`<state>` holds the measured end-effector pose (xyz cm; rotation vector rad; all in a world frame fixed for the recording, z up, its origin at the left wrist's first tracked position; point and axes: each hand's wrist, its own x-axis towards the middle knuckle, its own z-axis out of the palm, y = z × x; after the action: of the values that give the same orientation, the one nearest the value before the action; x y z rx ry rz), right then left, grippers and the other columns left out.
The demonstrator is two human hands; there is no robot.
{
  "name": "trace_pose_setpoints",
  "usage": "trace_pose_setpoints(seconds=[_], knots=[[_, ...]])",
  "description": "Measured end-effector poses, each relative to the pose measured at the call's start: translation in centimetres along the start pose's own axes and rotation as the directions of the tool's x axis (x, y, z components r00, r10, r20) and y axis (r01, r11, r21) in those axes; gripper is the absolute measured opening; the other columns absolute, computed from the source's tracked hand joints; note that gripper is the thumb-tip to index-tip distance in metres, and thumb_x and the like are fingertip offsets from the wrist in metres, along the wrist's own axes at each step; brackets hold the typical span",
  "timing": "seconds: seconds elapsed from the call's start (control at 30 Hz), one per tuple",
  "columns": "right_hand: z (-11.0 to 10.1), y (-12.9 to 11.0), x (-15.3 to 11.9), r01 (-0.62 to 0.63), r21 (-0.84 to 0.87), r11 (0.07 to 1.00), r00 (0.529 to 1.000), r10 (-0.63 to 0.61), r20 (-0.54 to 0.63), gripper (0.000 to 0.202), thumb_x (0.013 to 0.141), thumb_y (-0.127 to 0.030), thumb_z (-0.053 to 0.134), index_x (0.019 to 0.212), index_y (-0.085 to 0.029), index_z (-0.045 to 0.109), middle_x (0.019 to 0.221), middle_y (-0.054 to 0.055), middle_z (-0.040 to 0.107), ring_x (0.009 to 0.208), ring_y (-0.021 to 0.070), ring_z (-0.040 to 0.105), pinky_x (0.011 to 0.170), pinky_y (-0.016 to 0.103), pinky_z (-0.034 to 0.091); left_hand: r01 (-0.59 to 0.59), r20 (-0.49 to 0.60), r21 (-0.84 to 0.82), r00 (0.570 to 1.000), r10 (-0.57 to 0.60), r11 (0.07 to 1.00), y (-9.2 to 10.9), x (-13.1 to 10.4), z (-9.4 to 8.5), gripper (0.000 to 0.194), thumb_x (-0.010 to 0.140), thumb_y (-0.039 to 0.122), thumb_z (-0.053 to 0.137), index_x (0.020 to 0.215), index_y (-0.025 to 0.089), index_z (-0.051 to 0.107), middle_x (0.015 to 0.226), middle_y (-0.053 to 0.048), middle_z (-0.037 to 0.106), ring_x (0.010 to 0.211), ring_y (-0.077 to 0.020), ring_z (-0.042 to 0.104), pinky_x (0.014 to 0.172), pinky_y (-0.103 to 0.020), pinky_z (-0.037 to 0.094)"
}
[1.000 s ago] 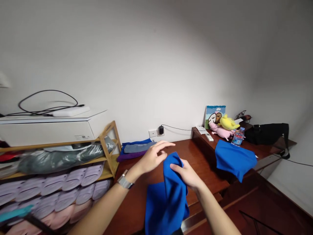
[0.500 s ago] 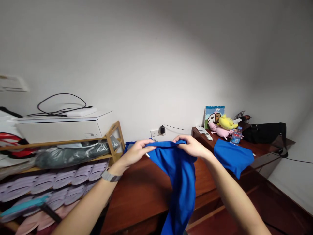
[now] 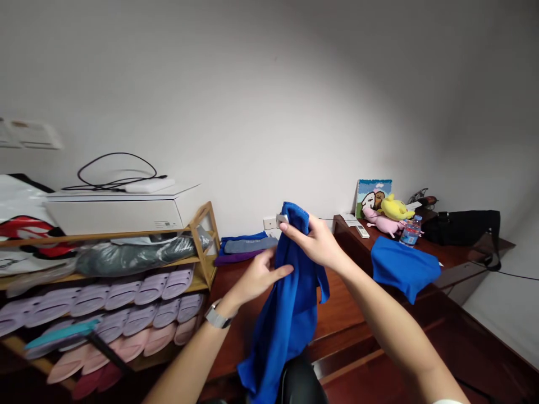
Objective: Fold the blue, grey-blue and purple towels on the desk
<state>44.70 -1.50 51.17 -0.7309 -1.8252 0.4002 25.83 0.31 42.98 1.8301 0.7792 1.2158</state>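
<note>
Item: royal-blue knit cloth garment [image 3: 290, 303], hanging lengthwise above the near edge of the dark reddish wooden counter [image 3: 337, 314], its lower end draping toward a dark rounded object at the bottom of the frame.

Right hand [image 3: 315, 244]: pinching the top edge, lifting it high, apparently so the fabric is falling straight under its own weight.

Left hand [image 3: 256, 278]: half open, fingers pressing the cloth's left side partway down, seemingly steadying it; a metal-strap wristwatch [image 3: 217, 317] is showing at the wrist.

Second blue cloth [image 3: 404, 266]: lying spread over the raised counter step to the right, well apart.

Folded blue, grey and purple cloths [image 3: 246, 247]: stacking flat against the wall.

Clear plastic water bottle [image 3: 410, 231], yellow and pink plush toys [image 3: 389, 213]: sitting behind the second cloth.

Bamboo shelf rack [image 3: 202, 241]: standing at left, carrying rows of lilac and pink slippers [image 3: 126, 297] and a white flat box [image 3: 122, 210] on top.
</note>
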Motion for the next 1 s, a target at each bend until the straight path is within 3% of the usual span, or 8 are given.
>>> trace_pose_setpoints(seconds=[0.2,0.4,0.5,0.57,0.67,0.77,0.87,1.0], knots=[[-3.2,-0.7,1.4,0.165,-0.209,0.964,0.956,-0.208,-0.206,0.029,0.099,-0.048,0.067,0.096,-0.020,0.074,0.082,0.000,0.068,0.073,0.0173,0.059,0.071,0.030,0.047,0.213,-0.223,0.238,0.962,-0.160,0.948,-10.7,-6.2,0.2,0.043,0.085,0.056,0.062,0.099,0.018,0.074,0.084,-0.006,0.081,0.074,-0.0243,0.073,0.072,-0.037,0.062],[-10.1,1.7,3.8,0.016,-0.409,0.912,0.761,-0.277,-0.587,0.039,0.101,-0.055,0.062,0.091,-0.019,0.073,0.082,0.001,0.066,0.080,0.0186,0.060,0.077,0.031,0.048,0.403,-0.470,0.318,0.853,-0.226,0.858,-18.3,-11.5,-4.3,0.027,0.068,0.044,0.062,0.086,0.025,0.069,0.085,-0.005,0.081,0.081,-0.0285,0.077,0.078,-0.038,0.062],[-10.6,3.5,3.2,-0.068,-0.417,0.906,0.865,-0.155,-0.477,0.045,0.098,-0.060,0.063,0.089,-0.017,0.075,0.076,0.001,0.068,0.076,0.0204,0.063,0.072,0.030,0.048,0.440,-0.582,0.313,0.789,-0.196,0.841,-18.7,-12.8,-6.5,0.023,0.068,0.041,0.058,0.086,0.028,0.065,0.083,-0.003,0.079,0.086,-0.0283,0.076,0.078,-0.037,0.061],[-9.9,4.4,1.8,-0.061,-0.391,0.918,0.980,-0.019,-0.197,0.045,0.094,-0.061,0.068,0.089,-0.017,0.079,0.075,0.001,0.072,0.077,0.0226,0.068,0.071,0.030,0.049,0.410,-0.561,0.333,0.810,-0.171,0.849,-17.8,-13.0,-7.6,0.021,0.067,0.036,0.057,0.086,0.028,0.062,0.081,-0.001,0.077,0.083,-0.0261,0.075,0.078,-0.035,0.060],[-9.5,5.5,-1.1,-0.087,-0.248,0.965,0.990,0.112,0.089,0.046,0.088,-0.063,0.075,0.098,-0.019,0.083,0.089,0.003,0.080,0.086,0.0255,0.073,0.075,0.031,0.054,0.350,-0.451,0.336,0.875,-0.177,0.874,-15.9,-13.1,-9.6,0.029,0.065,0.034,0.059,0.093,0.028,0.060,0.082,-0.001,0.076,0.081,-0.0249,0.075,0.079,-0.035,0.060],[-11.7,7.4,-3.6,-0.239,-0.092,0.967,0.957,0.218,-0.194,0.051,0.082,-0.066,0.079,0.097,-0.018,0.084,0.093,0.007,0.081,0.085,0.0255,0.073,0.074,0.034,0.058,0.367,-0.499,0.437,0.859,-0.118,0.822,-14.3,-13.8,-12.3,0.034,0.066,0.039,0.060,0.097,0.028,0.061,0.090,-0.003,0.078,0.086,-0.0263,0.076,0.082,-0.036,0.061],[-14.9,10.2,-5.6,-0.343,-0.014,0.939,0.796,0.282,-0.536,0.052,0.073,-0.068,0.084,0.083,-0.017,0.080,0.080,0.006,0.076,0.072,0.0213,0.068,0.065,0.031,0.055,0.442,-0.599,0.635,0.800,0.042,0.633,-13.5,-15.1,-14.8,0.027,0.070,0.045,0.055,0.091,0.029,0.064,0.100,-0.006,0.079,0.092,-0.0293,0.075,0.085,-0.040,0.060],[-17.4,13.7,-8.8,-0.479,-0.007,0.878,0.717,0.387,-0.580,0.056,0.061,-0.069,0.089,0.057,-0.019,0.065,0.058,0.000,0.060,0.054,0.0148,0.052,0.049,0.027,0.043,0.519,-0.615,0.634,0.788,-0.033,0.573,-12.9,-16.6,-16.8,0.025,0.063,0.045,0.054,0.082,0.034,0.066,0.087,0.000,0.081,0.084,-0.0302,0.077,0.078,-0.041,0.061]])
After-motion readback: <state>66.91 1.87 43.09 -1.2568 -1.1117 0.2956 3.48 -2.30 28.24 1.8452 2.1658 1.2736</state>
